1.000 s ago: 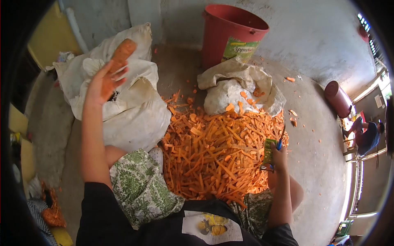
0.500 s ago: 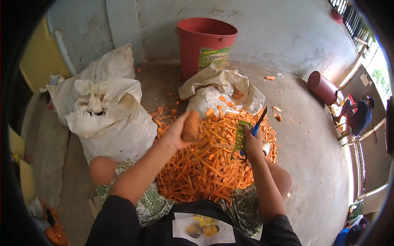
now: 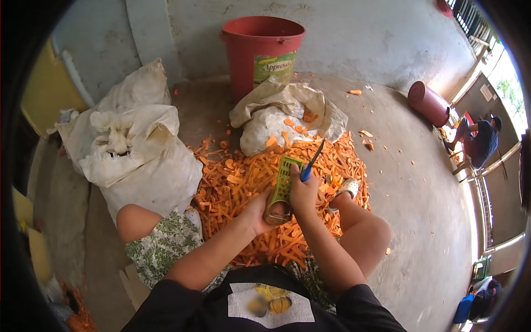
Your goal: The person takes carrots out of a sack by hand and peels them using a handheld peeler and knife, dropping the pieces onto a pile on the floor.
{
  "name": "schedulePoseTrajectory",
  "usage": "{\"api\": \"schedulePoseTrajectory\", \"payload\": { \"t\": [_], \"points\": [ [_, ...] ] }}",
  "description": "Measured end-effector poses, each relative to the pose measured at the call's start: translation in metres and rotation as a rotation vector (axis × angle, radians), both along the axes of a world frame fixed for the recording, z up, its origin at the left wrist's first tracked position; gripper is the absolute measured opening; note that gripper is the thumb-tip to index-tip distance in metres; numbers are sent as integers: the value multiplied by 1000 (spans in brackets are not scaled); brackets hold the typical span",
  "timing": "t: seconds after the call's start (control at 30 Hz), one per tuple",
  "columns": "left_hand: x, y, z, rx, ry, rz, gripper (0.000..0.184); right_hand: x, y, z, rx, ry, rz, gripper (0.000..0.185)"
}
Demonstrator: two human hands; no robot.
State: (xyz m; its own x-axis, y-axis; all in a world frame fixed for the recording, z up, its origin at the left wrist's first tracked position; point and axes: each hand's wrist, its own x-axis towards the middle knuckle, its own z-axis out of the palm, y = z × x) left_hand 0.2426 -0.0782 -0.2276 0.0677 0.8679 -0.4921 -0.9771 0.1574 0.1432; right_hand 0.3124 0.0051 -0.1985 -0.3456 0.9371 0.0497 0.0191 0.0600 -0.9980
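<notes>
My left hand [image 3: 258, 213] is closed around a carrot [image 3: 278, 210], low over the pile of orange peelings [image 3: 238, 188]. A green slotted peeler [image 3: 283, 180] lies against the carrot, gripped by my right hand [image 3: 303, 193]. The same hand also holds a blue-handled knife [image 3: 308, 170], its blade pointing up and away. Both hands are close together above the pile, between my knees. The fingers of my left hand are partly hidden behind the carrot and peeler.
White sacks [image 3: 149, 160] stand at the left. Behind the pile are an open sack [image 3: 265, 130] and a red bin [image 3: 240, 61]. Another bin [image 3: 428, 105] lies tipped at the right, near a seated person [image 3: 482, 143]. My foot [image 3: 348, 188] rests beside the pile.
My left hand has come from the sacks at the left to the pile, bringing the carrot. My right hand has moved left with the peeler and knife, and the peeler now meets the carrot.
</notes>
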Motion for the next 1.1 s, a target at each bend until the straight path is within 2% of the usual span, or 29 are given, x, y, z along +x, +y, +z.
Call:
{"api": "schedulePoseTrajectory", "payload": {
  "t": [0.1,0.17,0.23,0.3,0.37,0.4,0.43,0.47,0.5,0.57,0.6,0.67,0.73,0.8,0.83,0.9,0.97,1.03,1.07,1.1],
  "points": [
    [2,0,-5,3,55,-25,35,3,1,-7,43,-143,-11,26],
    [0,-1,-10,20,102,-39,35,5,1,-10,290,-316,-67,25],
    [-1,-6,-15,9,321,-273,35,6,36,-34,409,-419,-328,25],
    [12,-13,5,-14,328,-290,34,26,99,-72,273,-265,-500,25],
    [8,-10,8,-33,347,-301,34,42,117,-66,11,-71,-417,26],
    [4,-6,-4,-47,325,-262,34,30,85,-21,-29,78,-375,29],
    [2,-4,-10,-58,303,-226,34,25,68,-9,17,-2,-297,30],
    [1,-3,-10,-56,290,-186,32,22,43,7,-71,-131,-161,31],
    [-1,-2,-15,-51,286,-187,32,19,28,2,115,-181,-65,24],
    [-3,-2,-27,19,211,-136,29,9,-4,-16,272,-232,-8,25],
    [-5,-6,-13,22,283,-161,26,8,-8,-12,287,-319,-2,25],
    [-10,-7,-33,48,338,-223,28,7,-4,-16,303,-407,7,26],
    [-8,-7,-33,85,392,-279,31,7,32,-37,367,-419,-180,26],
    [2,-15,-1,-46,476,-448,39,17,68,-29,424,-289,-432,28],
    [0,-17,9,-50,481,-449,39,25,83,-31,162,-263,-432,28],
    [-1,-14,20,-13,338,-305,44,30,87,-34,109,-70,-330,27],
    [-12,-10,-18,2,355,-319,42,14,35,7,53,-67,-210,26],
    [-13,-8,-33,89,166,-202,43,2,-6,5,199,-96,-79,26],
    [-9,-8,-17,56,154,-193,42,3,-15,-4,273,-232,-46,23],
    [-9,-9,-22,53,153,-194,42,3,-19,-14,345,-366,-12,22]
  ]
}}
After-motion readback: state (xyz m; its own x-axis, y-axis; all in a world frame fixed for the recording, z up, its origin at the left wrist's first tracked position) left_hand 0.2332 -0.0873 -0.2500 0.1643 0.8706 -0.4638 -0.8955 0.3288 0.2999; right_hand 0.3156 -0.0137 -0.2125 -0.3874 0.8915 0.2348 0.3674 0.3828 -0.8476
